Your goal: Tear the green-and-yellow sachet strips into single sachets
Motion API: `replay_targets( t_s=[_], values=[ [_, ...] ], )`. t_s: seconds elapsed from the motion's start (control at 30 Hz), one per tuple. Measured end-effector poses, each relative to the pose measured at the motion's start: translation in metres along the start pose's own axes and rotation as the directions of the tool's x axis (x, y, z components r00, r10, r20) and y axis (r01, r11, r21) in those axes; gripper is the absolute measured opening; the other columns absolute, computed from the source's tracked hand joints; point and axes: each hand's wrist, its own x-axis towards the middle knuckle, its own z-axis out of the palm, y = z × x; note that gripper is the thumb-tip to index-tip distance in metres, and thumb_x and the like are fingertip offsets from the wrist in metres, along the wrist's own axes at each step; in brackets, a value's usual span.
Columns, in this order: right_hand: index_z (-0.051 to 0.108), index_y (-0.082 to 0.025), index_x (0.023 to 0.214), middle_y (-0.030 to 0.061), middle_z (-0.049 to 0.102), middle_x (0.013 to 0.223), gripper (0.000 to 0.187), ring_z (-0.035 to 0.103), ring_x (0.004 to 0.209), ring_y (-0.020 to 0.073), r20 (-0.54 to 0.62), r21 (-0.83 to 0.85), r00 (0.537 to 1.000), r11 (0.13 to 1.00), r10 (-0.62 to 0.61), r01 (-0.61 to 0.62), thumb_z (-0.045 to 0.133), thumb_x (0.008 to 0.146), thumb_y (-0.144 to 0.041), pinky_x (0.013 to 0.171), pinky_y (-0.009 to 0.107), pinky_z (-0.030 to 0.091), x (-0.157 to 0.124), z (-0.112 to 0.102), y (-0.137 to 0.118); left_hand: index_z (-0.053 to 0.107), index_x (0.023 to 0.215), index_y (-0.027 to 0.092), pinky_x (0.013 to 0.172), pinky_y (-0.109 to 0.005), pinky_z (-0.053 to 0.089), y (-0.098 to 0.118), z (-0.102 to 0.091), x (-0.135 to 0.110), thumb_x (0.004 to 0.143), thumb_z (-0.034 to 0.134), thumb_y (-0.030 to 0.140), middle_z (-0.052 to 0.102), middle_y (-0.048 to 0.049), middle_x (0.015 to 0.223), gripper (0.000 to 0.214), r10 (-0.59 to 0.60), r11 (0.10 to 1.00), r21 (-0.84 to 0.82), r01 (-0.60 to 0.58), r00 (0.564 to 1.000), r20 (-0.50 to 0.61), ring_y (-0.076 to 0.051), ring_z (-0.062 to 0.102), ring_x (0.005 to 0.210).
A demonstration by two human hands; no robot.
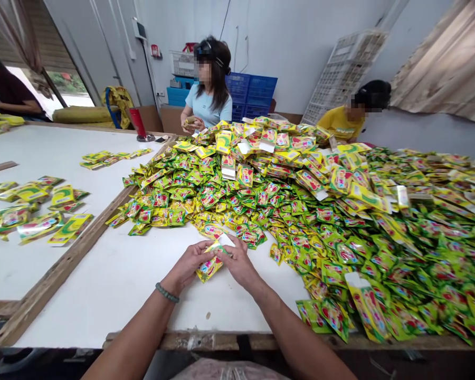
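Observation:
Over the white table, both my hands hold one small yellow-and-green printed carton (210, 268), tilted, with a white flap at its upper end. My left hand (190, 261), with a beaded bracelet on the wrist, grips the carton's left side, thumb on top. My right hand (239, 264) is closed on its upper right part, near the white flap. Whether anything is inside the carton cannot be seen. Just beyond my hands lies a large heap of shiny green and yellow sachets (206, 198). Cartons like mine (265, 140) are piled on top of it.
A wooden strip (71, 258) divides the table on the left; beyond it lie several cartons (69, 227). An open-ended carton (366, 306) rests on sachets at the right front edge. A red bottle-like object (138, 124) stands farther back. Other people (209, 103) sit around the table.

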Motion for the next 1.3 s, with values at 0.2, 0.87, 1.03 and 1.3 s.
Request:
replay_targets(
  t_s=[0.2,0.87,1.03,1.3],
  values=[
    [0.074,-0.021,0.079,0.0084,0.047,0.128,0.023,0.035,0.121,0.0274,0.043,0.004,0.998,0.999,-0.054,0.054,0.059,0.081,-0.039,0.103,0.042,0.030,-0.007,0.016,-0.011,0.068,0.092,0.012,0.063,-0.021,0.047,0.004,-0.006,-0.012,0.067,0.075,0.027,0.071,-0.0057,0.078,0.030,-0.036,0.997,0.068,0.043,0.995,-0.095,-0.013,0.063,0.065],
    [0.060,-0.020,0.103,0.0083,0.065,0.097,0.027,0.055,0.091,0.0232,-0.217,-0.500,0.976,0.857,0.014,-0.124,0.062,0.076,-0.024,0.073,0.030,0.038,0.028,-0.046,0.071,0.065,0.087,0.019,0.076,-0.032,0.047,0.061,-0.014,-0.018,0.081,0.045,0.040,0.068,-0.0063,0.088,0.029,0.549,-0.028,0.950,0.311,0.799,-0.246,-0.021,0.062,0.081],
    [0.061,-0.021,0.093,0.0026,0.064,0.083,0.021,0.055,0.073,0.0173,-0.173,-0.325,0.984,0.941,0.036,-0.092,0.054,0.083,-0.038,0.062,0.025,0.036,0.030,-0.050,0.070,0.060,0.093,0.015,0.072,-0.033,0.044,0.002,0.019,0.020,0.070,0.054,0.061,0.062,-0.0134,0.093,0.051,0.386,-0.158,0.898,0.410,0.863,-0.326,-0.028,0.059,0.088],
    [0.061,-0.017,0.103,0.0130,0.058,0.109,0.023,0.046,0.101,0.0272,-0.259,-0.569,0.947,0.823,-0.191,0.010,0.053,0.085,-0.030,0.083,0.038,0.033,0.017,-0.037,0.050,0.052,0.069,0.020,0.055,-0.027,0.035,-0.006,0.006,0.030,0.060,0.070,0.039,0.061,-0.0033,0.064,0.028,0.267,0.207,0.915,0.346,0.880,-0.393,-0.023,0.059,0.067]
  ],
)
